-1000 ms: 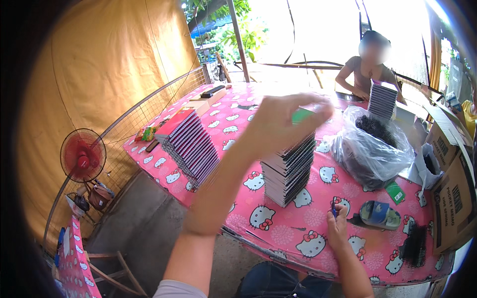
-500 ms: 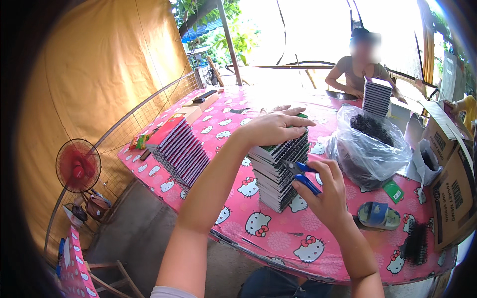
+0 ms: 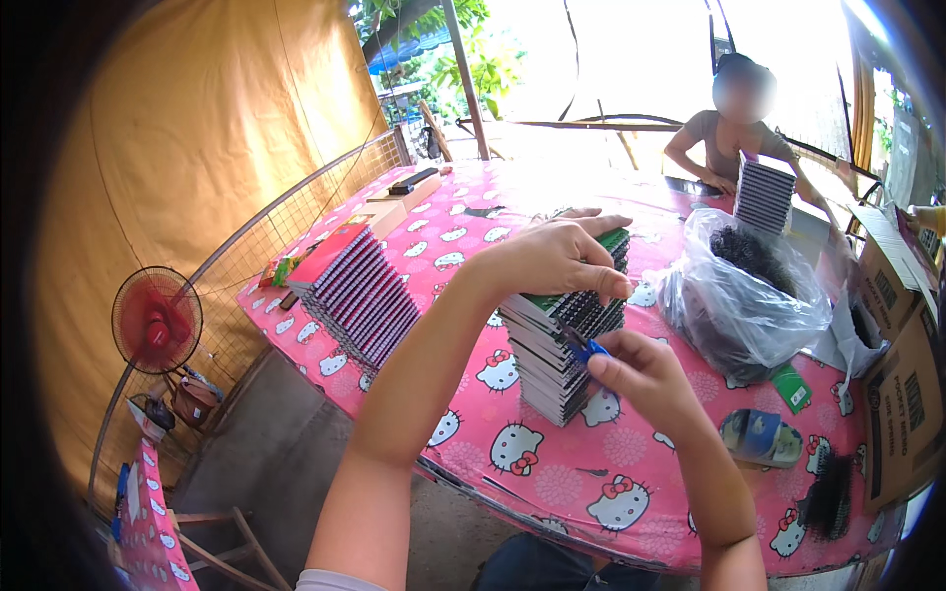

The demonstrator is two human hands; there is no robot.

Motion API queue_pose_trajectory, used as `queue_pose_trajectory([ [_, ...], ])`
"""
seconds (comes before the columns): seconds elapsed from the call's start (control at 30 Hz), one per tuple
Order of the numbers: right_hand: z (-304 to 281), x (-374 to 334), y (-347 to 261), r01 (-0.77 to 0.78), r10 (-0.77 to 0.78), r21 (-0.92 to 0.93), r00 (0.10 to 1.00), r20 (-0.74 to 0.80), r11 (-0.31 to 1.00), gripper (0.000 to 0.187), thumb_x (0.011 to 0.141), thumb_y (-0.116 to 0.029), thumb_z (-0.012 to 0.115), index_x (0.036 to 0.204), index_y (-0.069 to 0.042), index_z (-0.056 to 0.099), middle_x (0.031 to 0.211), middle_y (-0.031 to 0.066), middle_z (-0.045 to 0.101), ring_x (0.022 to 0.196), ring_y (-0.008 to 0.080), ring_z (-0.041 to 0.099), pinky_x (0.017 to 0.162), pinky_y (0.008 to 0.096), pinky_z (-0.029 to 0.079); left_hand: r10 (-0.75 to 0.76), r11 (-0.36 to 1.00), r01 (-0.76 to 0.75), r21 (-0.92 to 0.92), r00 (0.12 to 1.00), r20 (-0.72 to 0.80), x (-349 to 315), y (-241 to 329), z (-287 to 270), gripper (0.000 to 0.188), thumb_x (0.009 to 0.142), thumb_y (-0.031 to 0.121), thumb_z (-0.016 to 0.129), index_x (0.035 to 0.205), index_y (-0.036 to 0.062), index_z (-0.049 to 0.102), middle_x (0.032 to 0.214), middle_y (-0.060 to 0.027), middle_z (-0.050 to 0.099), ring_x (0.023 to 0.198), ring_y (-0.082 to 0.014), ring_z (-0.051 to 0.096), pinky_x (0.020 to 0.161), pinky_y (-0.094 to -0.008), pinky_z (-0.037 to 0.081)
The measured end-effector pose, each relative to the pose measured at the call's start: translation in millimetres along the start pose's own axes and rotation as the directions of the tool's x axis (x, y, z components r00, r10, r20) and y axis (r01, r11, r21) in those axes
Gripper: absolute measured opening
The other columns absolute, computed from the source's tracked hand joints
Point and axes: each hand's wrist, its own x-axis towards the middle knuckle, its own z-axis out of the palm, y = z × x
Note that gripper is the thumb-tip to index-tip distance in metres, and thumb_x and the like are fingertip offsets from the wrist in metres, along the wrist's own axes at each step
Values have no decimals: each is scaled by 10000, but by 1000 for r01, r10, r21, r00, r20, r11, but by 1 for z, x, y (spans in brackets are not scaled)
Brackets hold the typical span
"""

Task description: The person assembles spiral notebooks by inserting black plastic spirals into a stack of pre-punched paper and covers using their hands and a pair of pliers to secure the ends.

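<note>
A tall stack of spiral-bound notebooks (image 3: 559, 360) with black wire spines and a green top cover stands on the table before me. My left hand (image 3: 557, 258) rests on top of it, fingers spread, thumb hanging over the spine side. In my right hand (image 3: 645, 379) are small blue-handled pliers (image 3: 591, 348), gripped with the handles squeezed together. Their dark tips reach the spines in the upper part of the stack, and the exact contact is too small to make out.
A red-covered notebook stack (image 3: 360, 291) stands left. On the right are a clear plastic bag (image 3: 739, 320) of black spirals, a slipper (image 3: 761, 437), loose black spirals (image 3: 826, 497) and cardboard boxes (image 3: 902, 424). Across the table sits a person (image 3: 734, 143) behind another notebook stack (image 3: 764, 194).
My right hand has closed the plier handles, which stood apart before. My left hand's fingers have bent down, with the thumb lower over the spines. The view has shifted slightly.
</note>
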Motion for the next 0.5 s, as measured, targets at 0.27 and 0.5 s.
queue_pose_trajectory([
  [0.27,6,7,8,449,-767,-783,639,-56,431,374,768,-252,752,990,9,602,866,126,613,701,240,606,607,328,478,40,999,-41,-27,999,-18,2,-4,0,406,807,551,605,746,171,735,1464,-184,360,1355,-365,312,1100,-421,251],
  [0.5,-7,6,-4,-212,204,211,977,60,954,332,838,-258,702,970,35,616,812,116,648,645,205,634,597,301,501,-37,999,36,36,999,33,-1,4,-2,506,891,566,507,759,138,742,1498,-189,287,1406,-340,202,1117,-401,226],
])
